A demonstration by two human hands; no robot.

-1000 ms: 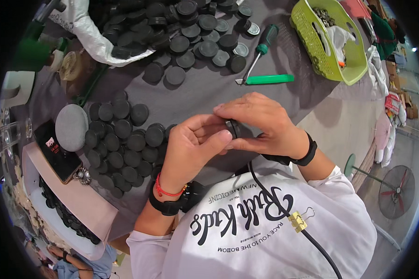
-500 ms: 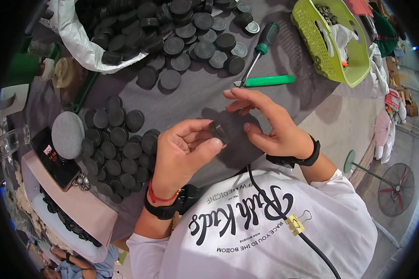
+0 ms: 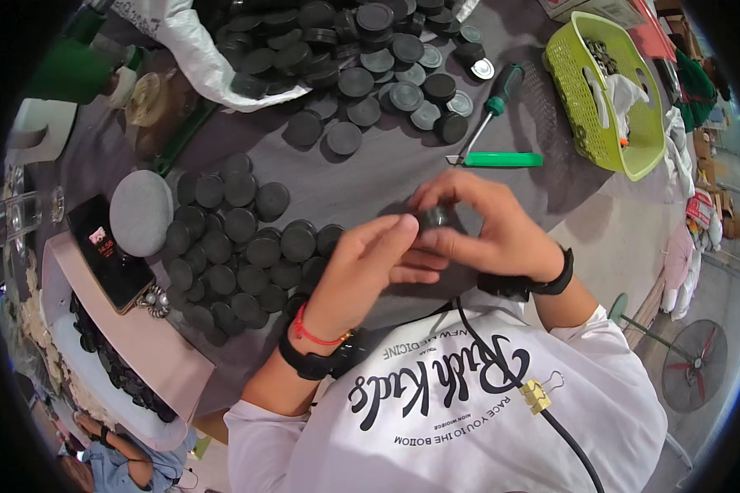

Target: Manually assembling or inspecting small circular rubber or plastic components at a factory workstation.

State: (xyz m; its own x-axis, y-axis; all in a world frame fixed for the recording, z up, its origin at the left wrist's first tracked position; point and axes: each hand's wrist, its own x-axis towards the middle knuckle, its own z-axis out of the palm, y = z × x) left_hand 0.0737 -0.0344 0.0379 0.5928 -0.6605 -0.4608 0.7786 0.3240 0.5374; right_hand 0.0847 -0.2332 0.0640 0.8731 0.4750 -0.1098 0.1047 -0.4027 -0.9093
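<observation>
A small black round cap (image 3: 436, 218) sits between the thumb and curled forefinger of my right hand (image 3: 501, 234). My left hand (image 3: 378, 255) is close against it, thumb tip beside the cap's left edge and the other fingers stretched out below. Whether the left thumb touches the cap, I cannot tell. A cluster of black round caps (image 3: 251, 279) lies left of my hands. Farther off, a larger heap of black round pieces (image 3: 362, 82) spreads out of a white sack (image 3: 197, 62); some show grey faces.
Beyond my right hand lie a green-handled screwdriver (image 3: 501, 94) and a bright green tool (image 3: 501, 159). A lime basket (image 3: 567, 123) stands at far right. On the left are a grey rounded object (image 3: 140, 214), a phone (image 3: 111, 251) and a pink-edged box (image 3: 131, 304) of black pieces.
My hands have come together, and the cap that was in my left fingers is now in my right hand's grip. The left fingers have straightened. The whole view has shifted slightly.
</observation>
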